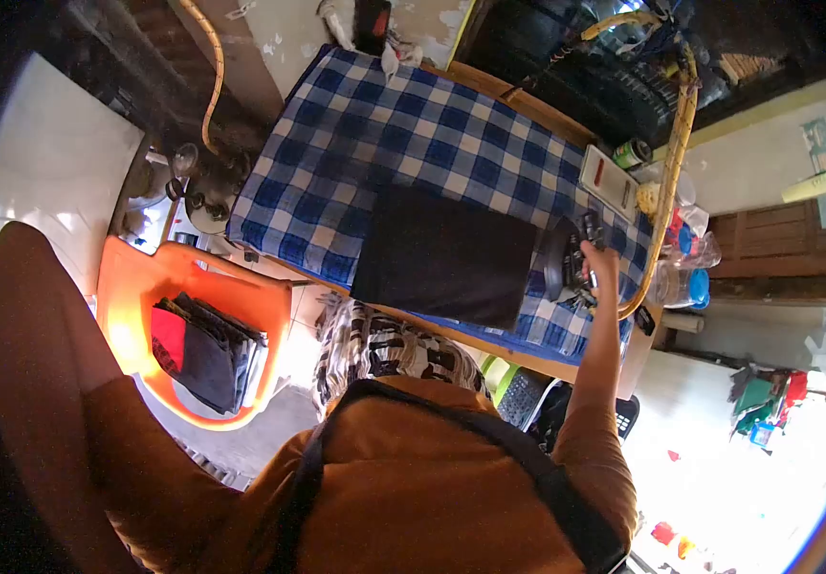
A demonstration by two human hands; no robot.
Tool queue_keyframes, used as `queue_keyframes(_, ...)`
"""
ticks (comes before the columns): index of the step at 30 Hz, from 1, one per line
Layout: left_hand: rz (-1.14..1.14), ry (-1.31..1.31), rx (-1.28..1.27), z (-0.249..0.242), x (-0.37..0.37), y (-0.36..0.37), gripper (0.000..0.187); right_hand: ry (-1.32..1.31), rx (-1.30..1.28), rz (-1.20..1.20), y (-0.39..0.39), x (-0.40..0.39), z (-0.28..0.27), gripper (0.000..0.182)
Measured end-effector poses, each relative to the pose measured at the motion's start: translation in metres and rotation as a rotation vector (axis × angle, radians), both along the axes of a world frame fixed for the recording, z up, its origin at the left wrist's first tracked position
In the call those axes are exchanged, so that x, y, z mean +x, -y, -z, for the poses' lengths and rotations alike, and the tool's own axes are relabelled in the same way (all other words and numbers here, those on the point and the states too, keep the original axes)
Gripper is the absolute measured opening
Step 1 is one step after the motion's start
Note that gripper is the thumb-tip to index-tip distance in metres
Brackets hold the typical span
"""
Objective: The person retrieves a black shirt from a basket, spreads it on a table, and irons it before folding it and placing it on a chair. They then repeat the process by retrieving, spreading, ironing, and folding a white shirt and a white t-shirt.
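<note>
My right hand (601, 263) is closed around the handle of a black clothes iron (561, 258) at the right part of the table. The iron is just right of a dark folded cloth (446, 256), which lies flat near the table's front edge. Beneath both is a blue and white checked cloth (336, 153). My left arm is bent and raised at the far left; my left hand is out of the picture.
An orange chair (126, 287) at the left holds a stack of folded dark and red cloths (207, 354). A white tray (609, 182), a can (632, 153) and plastic containers (690, 287) stand at the right. A wrapped cord (678, 143) hangs down beside them.
</note>
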State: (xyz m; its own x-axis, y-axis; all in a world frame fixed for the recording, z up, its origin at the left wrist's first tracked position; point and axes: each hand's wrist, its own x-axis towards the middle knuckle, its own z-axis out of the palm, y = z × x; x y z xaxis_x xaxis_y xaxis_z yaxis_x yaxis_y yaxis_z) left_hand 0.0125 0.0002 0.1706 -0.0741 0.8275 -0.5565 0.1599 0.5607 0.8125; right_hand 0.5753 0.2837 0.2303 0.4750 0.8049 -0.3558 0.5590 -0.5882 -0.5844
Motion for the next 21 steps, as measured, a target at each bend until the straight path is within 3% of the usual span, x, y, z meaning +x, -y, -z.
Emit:
queue_keyframes(1, -0.008, -0.007, 0.005, -0.003, -0.001, 0.002, 0.046, 0.168, -0.020, 0.028, 0.004, 0.012, 0.008, 0.035)
queue_keyframes(2, -0.016, -0.014, 0.012, -0.005, -0.002, 0.002, 0.046, 0.153, -0.019, 0.040, 0.012, 0.005, 0.001, 0.035)
queue_keyframes(4, -0.054, -0.039, 0.069, -0.023, -0.004, 0.001, 0.047, 1.352, 0.745, -0.252, 0.023, -0.040, -0.037, 0.038)
queue_keyframes(5, -0.081, -0.056, 0.106, -0.035, -0.007, -0.002, 0.047, 1.335, 0.753, -0.236, 0.028, -0.052, -0.031, 0.038)
queue_keyframes(7, -0.166, -0.094, 0.235, -0.074, -0.015, -0.007, 0.047, 0.953, 0.683, -0.402, 0.044, -0.079, -0.012, 0.046)
queue_keyframes(9, -0.276, -0.119, 0.444, -0.131, -0.023, -0.013, 0.047, 0.549, 0.278, -0.411, 0.063, -0.098, 0.030, 0.045)
queue_keyframes(11, -0.396, -0.095, 0.760, -0.194, -0.027, -0.019, 0.048, 0.522, 0.103, -0.289, 0.078, -0.112, 0.078, 0.051)
queue_keyframes(14, -0.462, 0.169, 1.340, -0.289, -0.019, -0.028, 0.048, 0.449, 0.189, -0.148, 0.087, -0.134, 0.088, 0.060)
queue_keyframes(15, -0.423, 0.327, 1.486, -0.316, -0.012, -0.032, 0.048, 0.441, 0.201, -0.150, 0.090, -0.135, 0.091, 0.060)
queue_keyframes(17, -0.279, 0.713, 1.608, -0.350, 0.010, -0.050, 0.048, 0.122, 0.216, 0.005, 0.083, -0.135, 0.099, 0.066)
queue_keyframes(18, -0.190, 0.936, 1.581, -0.358, 0.025, -0.062, 0.048, 0.126, 0.182, -0.160, 0.073, -0.128, 0.109, 0.065)
queue_keyframes(19, -0.105, 1.231, 1.468, -0.362, 0.047, -0.085, 0.049, 0.176, 0.220, -0.236, 0.068, -0.133, 0.096, 0.053)
queue_keyframes(21, 0.064, 2.096, 0.899, -0.328, 0.068, -0.123, 0.049, 0.339, 0.764, -0.359, 0.058, -0.154, 0.048, 0.040)
